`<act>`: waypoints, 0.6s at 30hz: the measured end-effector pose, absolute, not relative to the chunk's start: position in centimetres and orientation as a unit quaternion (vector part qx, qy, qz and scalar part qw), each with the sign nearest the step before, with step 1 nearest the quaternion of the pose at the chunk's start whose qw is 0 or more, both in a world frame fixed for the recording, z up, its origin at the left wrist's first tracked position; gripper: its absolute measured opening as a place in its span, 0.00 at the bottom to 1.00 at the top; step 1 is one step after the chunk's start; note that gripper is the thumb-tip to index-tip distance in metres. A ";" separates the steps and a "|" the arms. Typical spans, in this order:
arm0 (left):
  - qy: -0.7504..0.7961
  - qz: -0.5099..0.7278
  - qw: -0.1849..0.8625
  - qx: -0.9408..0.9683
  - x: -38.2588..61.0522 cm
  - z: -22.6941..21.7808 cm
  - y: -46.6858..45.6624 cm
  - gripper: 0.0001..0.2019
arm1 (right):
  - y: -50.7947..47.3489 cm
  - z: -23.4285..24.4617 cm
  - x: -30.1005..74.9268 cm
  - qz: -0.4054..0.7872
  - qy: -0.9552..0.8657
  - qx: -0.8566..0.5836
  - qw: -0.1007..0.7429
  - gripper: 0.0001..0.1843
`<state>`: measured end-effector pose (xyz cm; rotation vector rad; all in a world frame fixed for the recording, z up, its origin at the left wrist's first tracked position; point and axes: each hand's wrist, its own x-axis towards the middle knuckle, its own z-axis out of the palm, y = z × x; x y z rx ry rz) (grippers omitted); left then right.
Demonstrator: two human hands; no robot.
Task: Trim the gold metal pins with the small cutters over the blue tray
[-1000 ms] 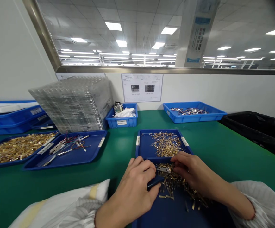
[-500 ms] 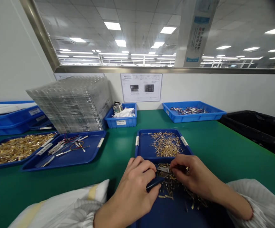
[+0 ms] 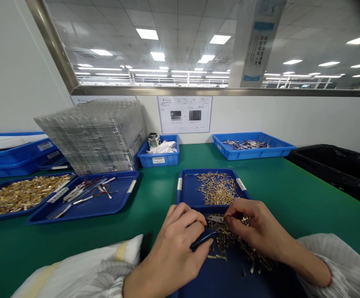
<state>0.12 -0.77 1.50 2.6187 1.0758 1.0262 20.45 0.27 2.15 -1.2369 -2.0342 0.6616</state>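
Observation:
My left hand (image 3: 180,242) is wrapped around pliers with a dark blue handle (image 3: 204,239). The metal jaws (image 3: 215,218) point right, toward the fingertips of my right hand (image 3: 257,227). That hand's thumb and fingers are pinched together at the jaw tips; whatever small piece they hold is hidden. Both hands are over a dark blue tray (image 3: 226,279) in front of me. Many small brass-coloured metal parts (image 3: 226,240) lie in it beneath the pliers. Just behind stands another blue tray (image 3: 189,188) with a heap of small golden pins (image 3: 218,188).
To the left are a tray of golden parts (image 3: 24,194) and a tray of wired pieces (image 3: 89,198). Behind them rises a stack of clear plastic trays (image 3: 95,136). Blue bins (image 3: 158,159) (image 3: 254,153) stand along the wall. A black-lined bin (image 3: 338,165) is at right.
My right hand has shifted slightly up and to the right. The pliers' jaws have tilted a little and show more of their metal. My left hand keeps its grip.

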 end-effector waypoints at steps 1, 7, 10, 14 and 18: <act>0.351 0.352 0.066 0.865 0.2 1.5 -0.8 0.02 | 0.3 2.2 20.5 0.257 -0.772 -0.469 0.342 0.08; 0.342 0.432 0.121 0.826 0.5 1.7 -0.8 0.04 | 0.8 2.1 21.0 0.403 -0.700 -0.432 0.401 0.08; 0.356 0.420 0.156 0.820 0.5 1.6 -0.6 0.06 | 0.9 2.1 21.1 0.420 -0.707 -0.429 0.373 0.08; 0.354 0.357 0.162 0.849 0.1 1.4 -0.4 0.07 | 0.6 2.4 21.2 0.311 -0.798 -0.424 0.295 0.08; 0.338 0.307 0.116 0.882 -0.2 1.2 -0.4 0.06 | 0.4 2.3 21.3 0.202 -0.859 -0.399 0.249 0.09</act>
